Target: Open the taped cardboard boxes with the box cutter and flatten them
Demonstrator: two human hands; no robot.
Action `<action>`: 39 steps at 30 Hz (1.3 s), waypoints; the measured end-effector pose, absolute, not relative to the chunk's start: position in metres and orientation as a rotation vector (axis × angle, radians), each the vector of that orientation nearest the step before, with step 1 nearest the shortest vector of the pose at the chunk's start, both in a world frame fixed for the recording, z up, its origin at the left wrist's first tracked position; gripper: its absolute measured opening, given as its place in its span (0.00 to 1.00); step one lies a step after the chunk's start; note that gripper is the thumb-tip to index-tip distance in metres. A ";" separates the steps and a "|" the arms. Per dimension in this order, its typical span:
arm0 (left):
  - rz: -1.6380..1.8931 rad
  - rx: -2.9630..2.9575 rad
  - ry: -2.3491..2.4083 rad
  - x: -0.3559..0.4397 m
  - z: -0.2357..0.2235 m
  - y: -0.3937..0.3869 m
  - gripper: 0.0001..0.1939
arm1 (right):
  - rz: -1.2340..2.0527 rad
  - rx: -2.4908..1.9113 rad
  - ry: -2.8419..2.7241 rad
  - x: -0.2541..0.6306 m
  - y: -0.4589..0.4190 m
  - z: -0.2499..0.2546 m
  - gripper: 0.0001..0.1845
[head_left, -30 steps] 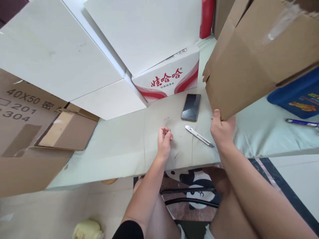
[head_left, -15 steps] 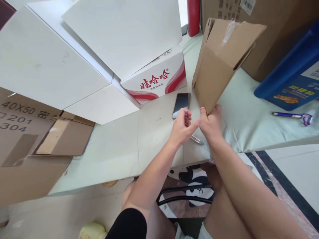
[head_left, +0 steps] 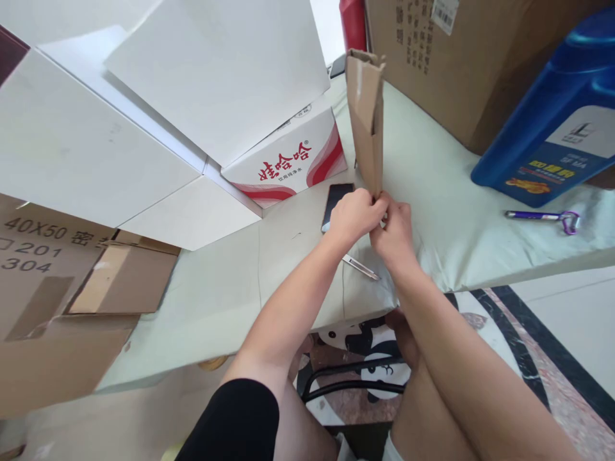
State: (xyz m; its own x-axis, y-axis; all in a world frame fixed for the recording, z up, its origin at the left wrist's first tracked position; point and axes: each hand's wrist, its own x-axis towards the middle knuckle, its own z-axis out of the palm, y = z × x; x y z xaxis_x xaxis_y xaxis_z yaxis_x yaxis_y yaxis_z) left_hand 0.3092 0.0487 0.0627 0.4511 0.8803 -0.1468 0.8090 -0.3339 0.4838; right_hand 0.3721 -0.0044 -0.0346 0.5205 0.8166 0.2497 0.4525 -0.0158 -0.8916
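A brown cardboard box [head_left: 366, 128], narrow and folded nearly flat, stands upright over the table, its near lower end pinched by both hands. My left hand [head_left: 355, 214] is closed on that edge, knuckles up. Close beside it, my right hand [head_left: 394, 230] is closed on the same end, with its fingertips partly hidden. A phone [head_left: 334, 200] lies partly under my left hand. Below my wrists a box cutter [head_left: 361, 267] rests on the table, its far end hidden by my left arm.
White boxes [head_left: 163, 186] and a red-and-white water carton [head_left: 293, 168] stand at the left. A big cardboard box [head_left: 442, 83], a blue jug [head_left: 538, 141] and a purple pen-like tool [head_left: 533, 216] are at the right. More cardboard [head_left: 48, 307] leans at the far left. The table's front edge runs below my forearms.
The cardboard box has turned and narrowed, now edge-on and further left in view. My left hand, apart from it before, has closed on its lower end beside my right hand.
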 end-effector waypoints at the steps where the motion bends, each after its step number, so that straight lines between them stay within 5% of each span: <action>1: 0.198 2.210 1.427 0.311 0.061 0.055 0.21 | 0.432 -1.642 -1.058 0.372 -0.007 -0.031 0.25; 6: 0.218 2.204 1.562 0.325 0.052 0.083 0.19 | 0.583 -1.642 -0.894 0.367 -0.014 -0.018 0.32; 19: 0.283 1.979 1.684 0.351 0.019 0.150 0.20 | 0.722 -1.549 -0.789 0.373 -0.009 -0.013 0.25; 39: 0.286 1.923 1.665 0.358 0.015 0.154 0.24 | 0.784 -1.552 -0.794 0.367 -0.012 -0.006 0.20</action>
